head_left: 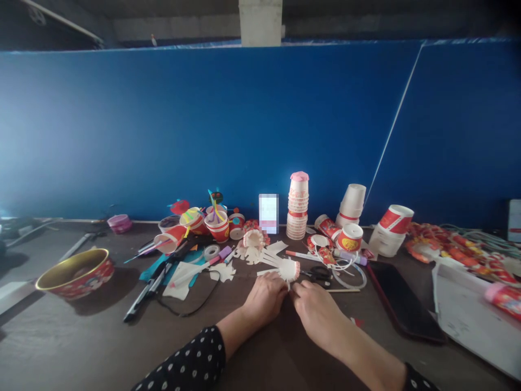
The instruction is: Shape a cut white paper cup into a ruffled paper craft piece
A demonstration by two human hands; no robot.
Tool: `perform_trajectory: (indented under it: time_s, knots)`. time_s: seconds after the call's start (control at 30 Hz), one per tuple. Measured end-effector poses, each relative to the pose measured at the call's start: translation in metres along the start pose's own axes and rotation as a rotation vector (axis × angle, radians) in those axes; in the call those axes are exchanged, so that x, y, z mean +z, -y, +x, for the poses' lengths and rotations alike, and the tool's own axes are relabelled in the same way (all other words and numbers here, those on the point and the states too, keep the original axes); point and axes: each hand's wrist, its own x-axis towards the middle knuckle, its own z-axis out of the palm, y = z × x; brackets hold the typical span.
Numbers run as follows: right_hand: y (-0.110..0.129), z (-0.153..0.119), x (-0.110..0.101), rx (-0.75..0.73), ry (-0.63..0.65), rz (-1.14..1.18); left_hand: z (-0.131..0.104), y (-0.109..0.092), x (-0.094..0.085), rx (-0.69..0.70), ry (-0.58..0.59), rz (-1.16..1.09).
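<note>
At the middle of the table my left hand (266, 296) and my right hand (315, 307) meet, fingers curled and tips close together. Between and just beyond the fingertips is a white paper cup cut into strips (287, 268), its long strips spread to the upper left. Both hands are closed at its near edge; the fingertips are partly hidden. Behind it lies another cut paper cup (253, 239) with fringed flaps. Black-handled scissors (319, 273) rest just right of the held cup.
A tall stack of paper cups (298, 212) stands behind. Red cups holding coloured strips (217, 225) are at left, near a gold-lined bowl (75, 271). At right are a dark phone-like slab (402, 301) and a white tray (476, 320). A blue partition (203, 119) closes off the back.
</note>
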Motion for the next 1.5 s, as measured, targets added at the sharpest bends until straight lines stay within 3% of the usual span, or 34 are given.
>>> perform_trajectory:
  time_s: [0.27,0.73,1.1,1.27,1.5]
  knots:
    - [-0.002,0.004,0.009,0.005,-0.051,-0.007,-0.003,0.008,0.006,0.037,-0.102,-0.102]
    - [0.0,0.005,0.0,0.034,-0.033,-0.037,-0.001,0.006,0.006,0.059,-0.127,-0.132]
    - [0.0,0.002,-0.004,0.072,-0.004,0.018,0.005,0.004,-0.001,-0.049,-0.019,-0.096]
    - [-0.004,-0.002,-0.005,0.065,-0.058,0.051,0.005,0.001,-0.003,-0.031,0.006,-0.043]
    - [-0.003,-0.004,-0.005,0.006,-0.033,0.031,0.003,0.0,-0.002,0.001,0.011,0.005]
